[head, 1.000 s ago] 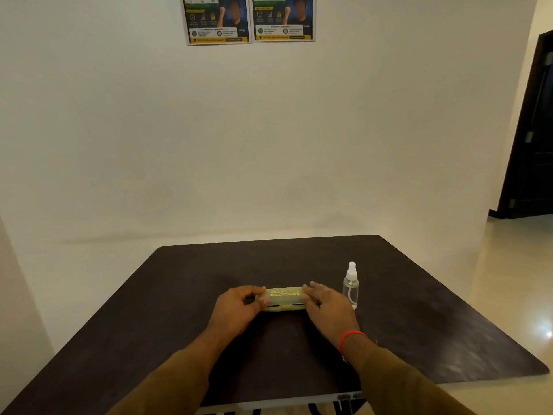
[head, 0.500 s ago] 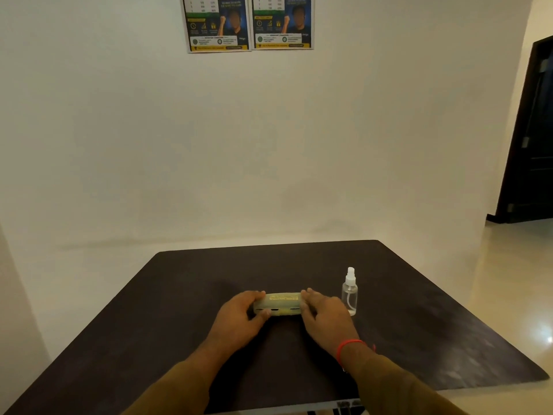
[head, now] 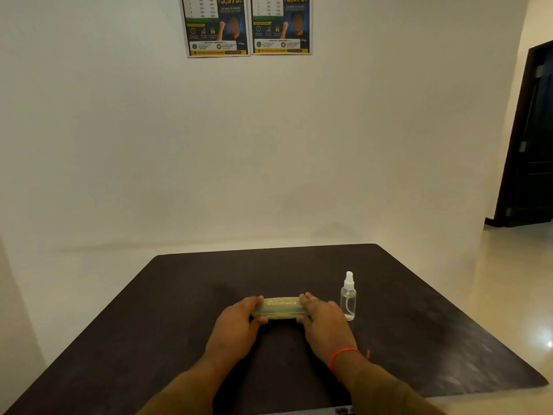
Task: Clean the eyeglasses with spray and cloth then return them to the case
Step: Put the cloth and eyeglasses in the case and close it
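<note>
Lying lengthwise across the middle of the dark table (head: 143, 319): a closed eyeglass case (head: 279, 308), long and low, pale yellowish-green and somewhat see-through, with rounded ends and a line of yellow lettering too small to read along its top. Lid shut; contents not discernible through the shell. Cannot tell whether resting flat on the surface or raised a touch off it.

Gripped at both ends. Left hand (head: 236, 329) curled round the left end, fingers (head: 253, 301) draped over the top and far edge, thumb tucked along the near side underneath. Right hand (head: 324, 323) mirrored on the right end, fingers lying over the top corner, thumb pressed against the near lower edge. Both half-closed, clasping the case rather than lying flat on it. Red thread bracelet (head: 343, 354) round the right wrist; brownish-olive sleeves (head: 398, 393) on both forearms.

Standing upright just to the right of the right hand, near but not touching: a small clear spray bottle (head: 348, 299) with a white nozzle cap, thin dip tube visible inside, liquid level hard to judge.

Behind the table, a plain pale wall (head: 269, 160) carrying two matching posters (head: 247, 25) side by side at the top edge of view, blue and yellow with large price figures. Dark doorway (head: 529, 139) at the far right, glossy light floor (head: 508, 280) below it.
</note>
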